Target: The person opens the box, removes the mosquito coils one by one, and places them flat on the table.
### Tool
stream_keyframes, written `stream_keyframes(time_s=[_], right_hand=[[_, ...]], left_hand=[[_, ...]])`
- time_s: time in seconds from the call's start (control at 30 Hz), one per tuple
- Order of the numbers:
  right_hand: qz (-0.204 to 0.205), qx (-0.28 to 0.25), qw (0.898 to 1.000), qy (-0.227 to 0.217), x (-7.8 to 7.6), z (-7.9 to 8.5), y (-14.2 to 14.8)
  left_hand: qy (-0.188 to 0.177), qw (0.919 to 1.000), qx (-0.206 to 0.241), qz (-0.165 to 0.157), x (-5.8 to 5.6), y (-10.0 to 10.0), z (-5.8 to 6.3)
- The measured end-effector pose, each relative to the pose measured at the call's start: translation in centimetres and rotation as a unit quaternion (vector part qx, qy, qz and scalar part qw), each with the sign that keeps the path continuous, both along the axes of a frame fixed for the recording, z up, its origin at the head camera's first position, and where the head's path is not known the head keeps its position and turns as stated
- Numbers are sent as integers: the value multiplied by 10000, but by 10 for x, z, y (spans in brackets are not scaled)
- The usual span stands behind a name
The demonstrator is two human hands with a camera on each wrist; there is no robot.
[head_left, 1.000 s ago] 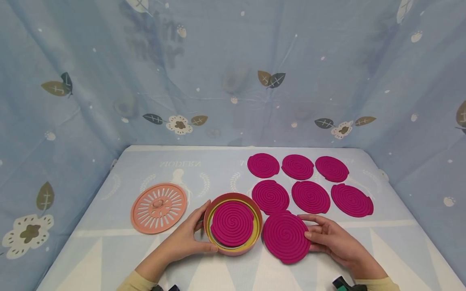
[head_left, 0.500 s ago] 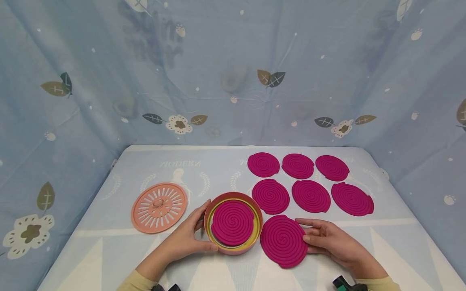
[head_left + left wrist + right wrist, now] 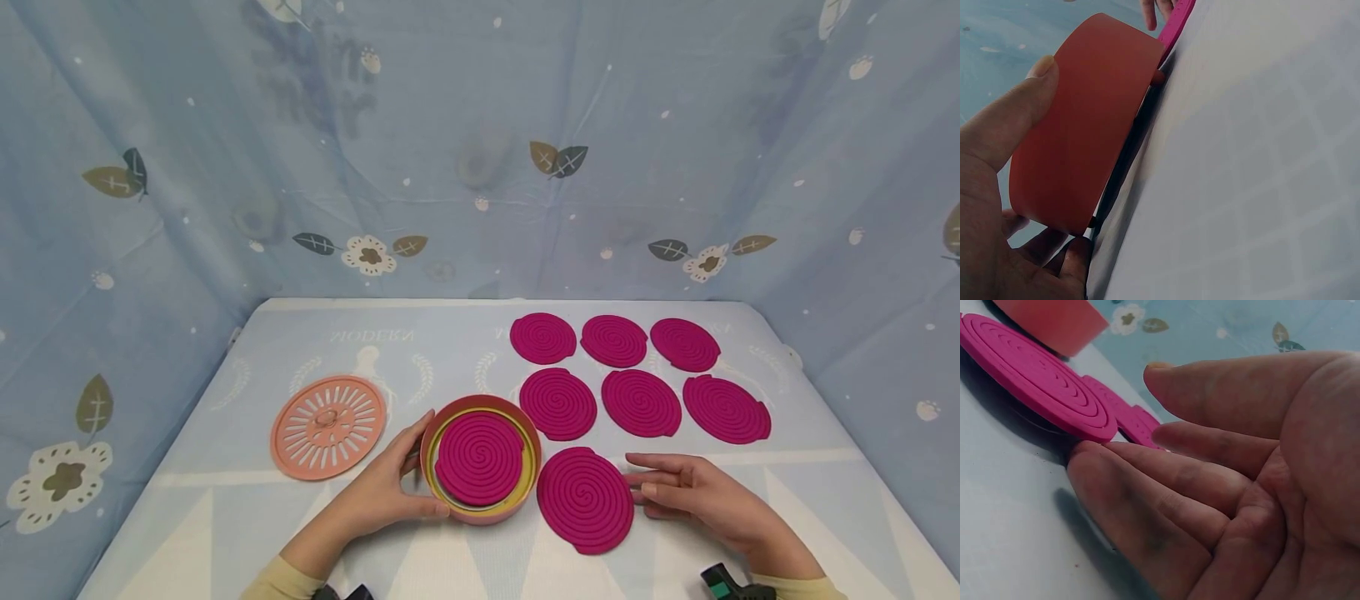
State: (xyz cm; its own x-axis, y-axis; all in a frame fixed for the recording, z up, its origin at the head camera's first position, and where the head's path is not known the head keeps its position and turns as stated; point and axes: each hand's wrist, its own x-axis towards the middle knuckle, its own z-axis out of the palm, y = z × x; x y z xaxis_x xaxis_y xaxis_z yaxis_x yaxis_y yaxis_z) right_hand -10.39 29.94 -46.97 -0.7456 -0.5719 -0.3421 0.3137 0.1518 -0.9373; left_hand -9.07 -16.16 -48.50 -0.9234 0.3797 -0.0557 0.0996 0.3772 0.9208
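Observation:
In the head view my left hand (image 3: 390, 483) grips the left side of a round pink tin (image 3: 480, 402) with a yellow inner edge. A magenta mosquito coil (image 3: 480, 458) lies flat inside it. The left wrist view shows the thumb on the wall of the tin (image 3: 1088, 125) and fingers near its base. Just right of the tin is another mosquito coil (image 3: 585, 500). My right hand (image 3: 697, 500) is beside that coil, its thumb apart from it. In the right wrist view the lower fingertips (image 3: 1085, 456) are right at the edge of the coil (image 3: 1035, 375).
Left of the tin lies a pink slotted lid (image 3: 327, 427) with a small knob. Several magenta coils, among them a near one (image 3: 557, 404) and a far one (image 3: 685, 344), lie in two rows at the back right. A blue patterned curtain (image 3: 480, 150) encloses the table (image 3: 465, 567).
The coil by my right hand has come slightly toward me and off the coil behind it. The right hand has let go and drawn back right. The left hand stays on the tin.

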Motion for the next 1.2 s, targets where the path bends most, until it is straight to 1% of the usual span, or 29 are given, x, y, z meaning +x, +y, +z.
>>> stream_keyframes(time_s=[0.17,0.33,0.43,0.7,0.87,1.0,1.13,1.2], right_hand=[[-41,-21,10000,-19,0,0,-1],[-166,83,9998,-50,2,0,-1],[-184,106,9998,-24,2,0,0],[-161,-63,9998,-10,2,-1,-1],[-238,-9,9997,-64,2,2,-2],[-406,122,9990,110,1,5,-2],[-691,86,9966,431,-3,8,-7],[-715,55,9955,619,-7,10,-14]], left_hand=[[45,10000,16,6,0,0,0],[152,9999,38,5,0,0,-1],[156,9999,51,1,0,0,-1],[149,9999,54,-3,0,0,-2],[112,9999,-34,30,1,1,0],[102,9999,-33,56,1,1,2],[51,10000,41,19,1,1,2],[-6,10000,44,33,3,0,1]])
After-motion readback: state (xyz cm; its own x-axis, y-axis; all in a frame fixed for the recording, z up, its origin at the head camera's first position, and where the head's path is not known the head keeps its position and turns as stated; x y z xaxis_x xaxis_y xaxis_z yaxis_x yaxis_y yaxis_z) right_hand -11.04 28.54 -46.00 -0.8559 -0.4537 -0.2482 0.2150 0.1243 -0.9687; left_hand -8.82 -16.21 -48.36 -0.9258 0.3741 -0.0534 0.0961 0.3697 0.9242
